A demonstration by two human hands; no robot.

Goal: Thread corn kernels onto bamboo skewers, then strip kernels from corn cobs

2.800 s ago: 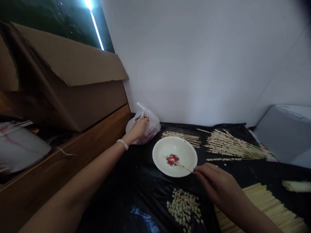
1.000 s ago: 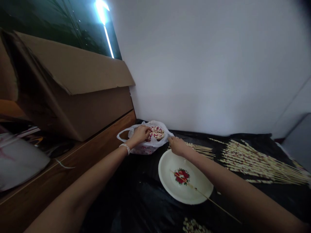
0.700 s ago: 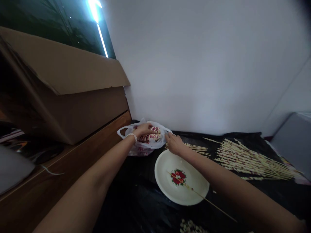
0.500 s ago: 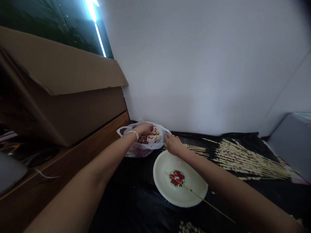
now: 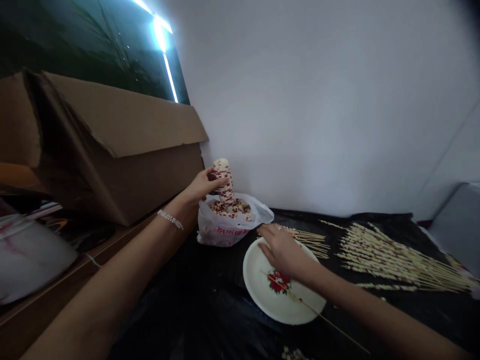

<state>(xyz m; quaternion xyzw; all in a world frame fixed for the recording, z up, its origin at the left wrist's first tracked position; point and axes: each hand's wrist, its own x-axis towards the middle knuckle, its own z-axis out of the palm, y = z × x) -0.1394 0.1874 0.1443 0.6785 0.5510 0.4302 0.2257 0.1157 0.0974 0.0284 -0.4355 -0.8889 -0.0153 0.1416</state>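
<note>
Nearest, at the lower edge of the view and in front of the bowl, lie a few loose kernels [image 5: 294, 354] on black plastic sheeting [image 5: 180, 315]. A thin skewer [image 5: 333, 325] crosses the bowl's near right rim, its tip inside over the red floral print. The white bowl [image 5: 257, 295] itself sits on the sheeting. Over its far rim hangs the right hand [image 5: 283, 250], thumb parted from the fingers, with nothing visible between them — a loose, released hand. To the bowl's right, and a little beyond, a heap of kernel-threaded skewers [image 5: 393, 257] is fanned out, with a smaller bundle of skewers [image 5: 309, 241] just behind the bowl. Beyond the bowl, to its left, stands a white plastic bag [image 5: 221, 234] with red lettering, its mouth wide. Above that mouth the left hand [image 5: 210, 185] grasps a speckled corn cob [image 5: 225, 187] — cream and dark red, nearly upright. Left of and beyond the bowl is a cardboard box [image 5: 161, 175]; behind everything rises a pale wall [image 5: 318, 100].
</note>
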